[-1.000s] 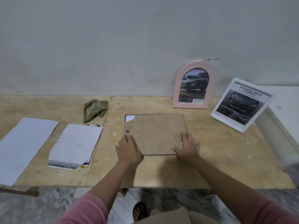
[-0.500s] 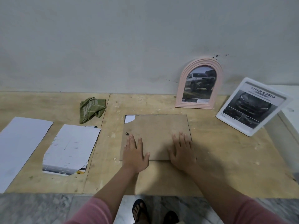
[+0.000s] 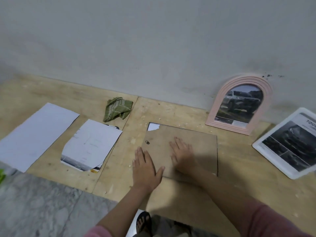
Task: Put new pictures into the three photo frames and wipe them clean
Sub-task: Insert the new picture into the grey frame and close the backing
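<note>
A photo frame lies face down in the middle of the wooden table, its brown backing board (image 3: 200, 146) up, with a chipped far-left corner showing white paper. My left hand (image 3: 145, 166) lies flat on the board's near-left edge, fingers apart. My right hand (image 3: 183, 153) presses flat on the board's middle. A pink arched frame (image 3: 220, 106) with a car picture leans against the wall. To its right a white rectangular frame (image 3: 256, 145) with a car picture leans tilted. A green cloth (image 3: 118, 109) lies crumpled by the wall.
Two white paper sheets lie at the left: a large blank sheet (image 3: 34, 134) and a cut sheet (image 3: 92, 144) with a curved piece removed. The plywood table (image 3: 239, 182) ends close to me; marble floor (image 3: 42, 202) and my sandalled foot (image 3: 142, 221) show below.
My view has swung and tilted to the left. My right hand slid from the board's near-right edge onto its middle; my left hand stayed at the near-left edge.
</note>
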